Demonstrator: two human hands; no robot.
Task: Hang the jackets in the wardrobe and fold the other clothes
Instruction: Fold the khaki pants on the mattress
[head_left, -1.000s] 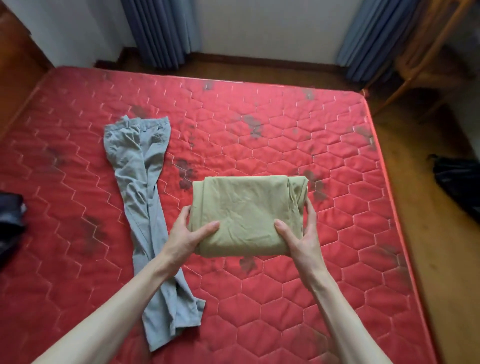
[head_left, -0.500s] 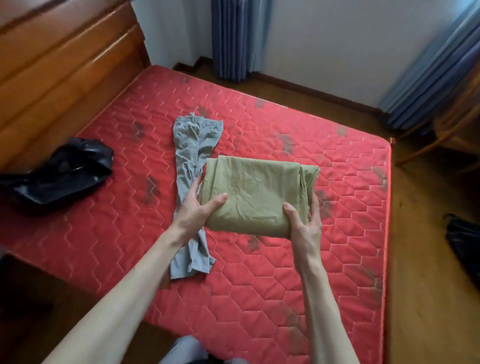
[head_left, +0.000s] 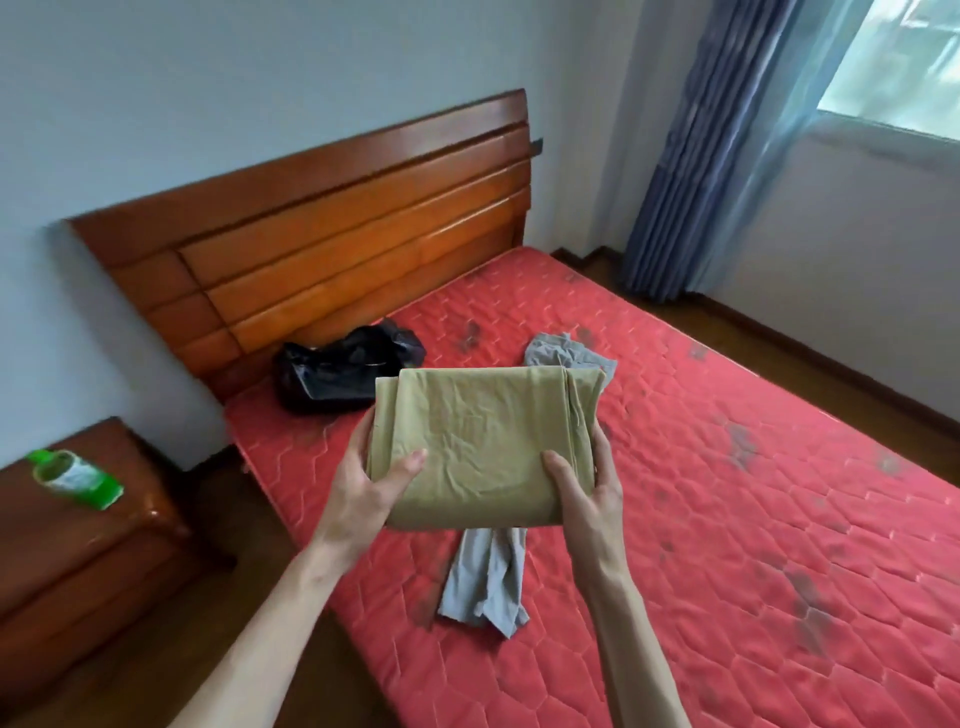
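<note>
A folded olive-green garment (head_left: 483, 441) is held in the air above the bed. My left hand (head_left: 366, 491) grips its left edge, thumb on top and fingers underneath. My right hand (head_left: 589, 493) grips its right edge the same way. Grey trousers (head_left: 488, 577) lie unfolded on the red mattress (head_left: 753, 519), stretched away from me and partly hidden behind the folded garment. A black jacket (head_left: 345, 371) lies crumpled on the mattress near the headboard.
A wooden headboard (head_left: 332, 244) stands at the back left. A wooden nightstand (head_left: 88, 540) at the left carries a green bottle (head_left: 75, 478). Blue curtains (head_left: 727, 156) hang at the back right by a window. Wooden floor surrounds the bed.
The folded green garment has been lifted off the mattress and carried left. The view has swung left, bringing the headboard, nightstand and black jacket into sight.
</note>
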